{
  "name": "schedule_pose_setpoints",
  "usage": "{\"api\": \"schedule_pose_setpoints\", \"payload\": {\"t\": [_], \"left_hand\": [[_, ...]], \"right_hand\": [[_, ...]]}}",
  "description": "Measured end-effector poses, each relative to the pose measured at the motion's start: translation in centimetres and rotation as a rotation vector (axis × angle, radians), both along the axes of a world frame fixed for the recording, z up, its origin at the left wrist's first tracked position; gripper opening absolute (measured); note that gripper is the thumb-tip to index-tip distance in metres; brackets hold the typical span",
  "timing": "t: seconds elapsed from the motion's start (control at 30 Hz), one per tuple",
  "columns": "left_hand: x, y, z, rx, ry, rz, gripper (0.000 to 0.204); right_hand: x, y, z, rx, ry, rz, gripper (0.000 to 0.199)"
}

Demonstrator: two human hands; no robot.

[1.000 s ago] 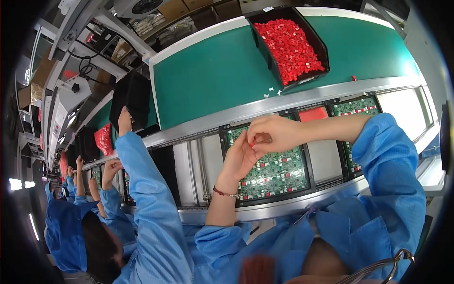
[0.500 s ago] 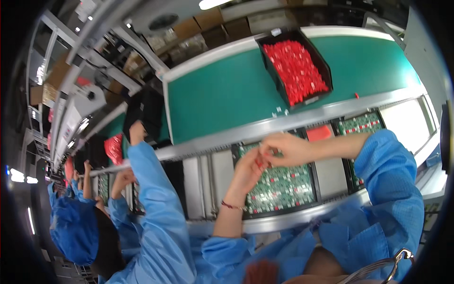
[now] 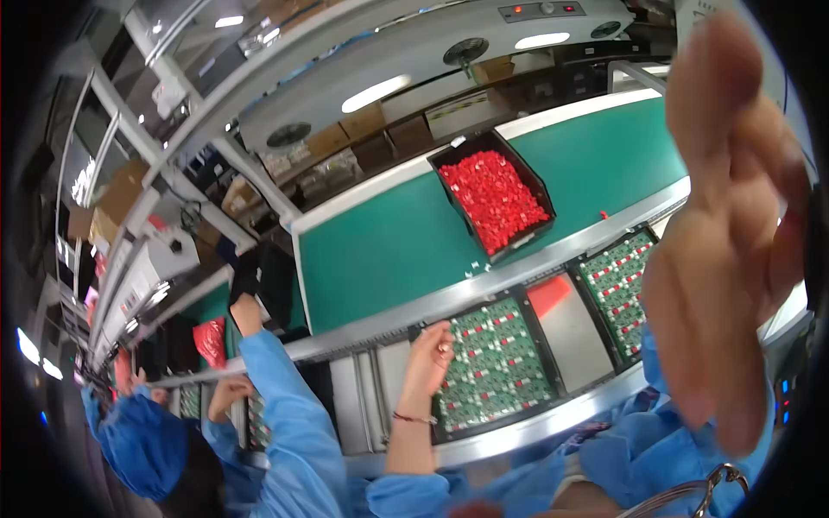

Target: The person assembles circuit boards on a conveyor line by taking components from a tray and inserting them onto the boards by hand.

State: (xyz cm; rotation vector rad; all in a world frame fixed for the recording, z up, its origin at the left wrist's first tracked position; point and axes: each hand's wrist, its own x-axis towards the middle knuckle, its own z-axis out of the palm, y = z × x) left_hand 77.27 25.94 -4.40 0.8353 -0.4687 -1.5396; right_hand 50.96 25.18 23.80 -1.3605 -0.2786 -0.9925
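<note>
My left hand [image 3: 427, 358] is at the left edge of a green circuit board panel [image 3: 496, 367] dotted with small red and white parts. Its fingers are curled together, and whatever lies inside them is too small to make out. A thin dark red bracelet [image 3: 414, 419] circles that wrist. Very close and blurred, my right hand [image 3: 725, 233] is raised at the right of the view, well above the line. Its fingers look spread, with nothing visible in them. It covers part of a second green circuit board panel [image 3: 617, 281].
Beyond the metal rail [image 3: 389, 324], a black bin [image 3: 540, 186] full of red parts stands on a green surface [image 3: 371, 268]. A red piece [image 3: 548, 295] lies between the panels. To the left, a blue-capped co-worker [image 3: 142, 445] reaches toward a dark bin [image 3: 272, 281].
My right hand has left the circuit board panel and come up close in front of the view. My left hand stays beside the panel, its fingers now curled closed. The view has shifted.
</note>
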Motion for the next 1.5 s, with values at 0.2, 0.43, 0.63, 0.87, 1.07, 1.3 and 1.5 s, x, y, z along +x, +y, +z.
{"api": "schedule_pose_setpoints", "payload": {"t": [0.2,0.43,0.63,0.87,1.07,1.3,1.5], "left_hand": [[-0.4,3.0,-0.1,0.0,-0.053,0.012,0.018],[-0.6,4.5,-0.1,0.006,-0.037,0.018,0.018],[-0.7,1.9,3.2,-0.145,-0.168,-0.038,0.018],[0.3,3.9,3.6,-0.045,-0.037,0.011,0.024],[-1.8,3.1,4.6,-0.039,-0.109,0.021,0.031],[1.8,2.7,1.5,-0.028,-0.035,0.334,0.015],[0.7,-0.9,4.6,-0.111,-0.277,0.395,0.012]], "right_hand": [[2.0,1.3,1.3,-0.074,0.004,0.065,0.021],[3.6,-2.1,6.9,-0.259,-0.094,0.213,0.025],[6.4,1.2,2.7,0.034,-0.184,0.252,0.028],[7.0,1.2,2.6,-0.18,0.076,-0.046,0.022],[-4.8,-3.6,-16.7,0.586,0.707,-0.252,0.01],[-4.8,-4.0,-21.6,0.345,0.857,-0.326,0.015],[-6.5,-2.0,-23.7,0.225,0.926,-0.468,0.016]]}}
